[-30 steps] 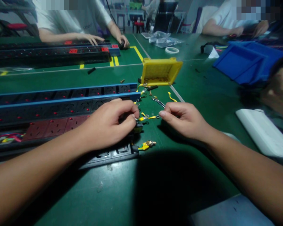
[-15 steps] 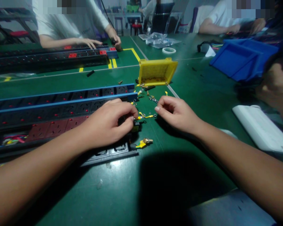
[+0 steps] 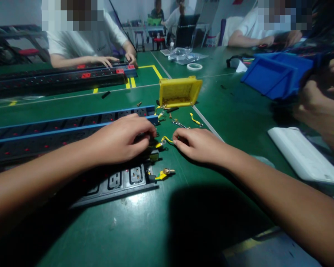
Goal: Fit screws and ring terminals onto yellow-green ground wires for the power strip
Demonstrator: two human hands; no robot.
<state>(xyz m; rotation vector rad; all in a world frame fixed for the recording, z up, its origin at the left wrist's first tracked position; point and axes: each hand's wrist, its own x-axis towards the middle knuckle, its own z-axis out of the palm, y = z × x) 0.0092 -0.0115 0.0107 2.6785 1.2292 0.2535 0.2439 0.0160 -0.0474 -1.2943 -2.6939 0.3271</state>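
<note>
My left hand (image 3: 128,139) rests over the ends of the power strips, its fingers curled in; whatever they grip is hidden. A short yellow wire (image 3: 167,138) with a ring terminal comes out from the strip end beside it. My right hand (image 3: 197,144) is closed, thumb and forefinger pinching the free end of that wire. Just behind the right hand lies a small wrench (image 3: 180,124). Nearer to me, a black power strip (image 3: 115,189) has a brass bolt (image 3: 167,171) on its yellow-green wire. A blue-edged power strip (image 3: 153,119) lies beyond the left hand.
A yellow bin (image 3: 179,92) lies tipped on its side behind my hands, near a loose yellow wire (image 3: 195,119) and small screws. At right are a white case (image 3: 303,154), a blue bin (image 3: 272,74) and another person's hand (image 3: 317,100). Across the table, people handle other strips.
My right hand has come toward me and slightly left, from beside the wrench onto the yellow wire's end. The wire now arches. My left hand stays at the strips; the view has shifted a little.
</note>
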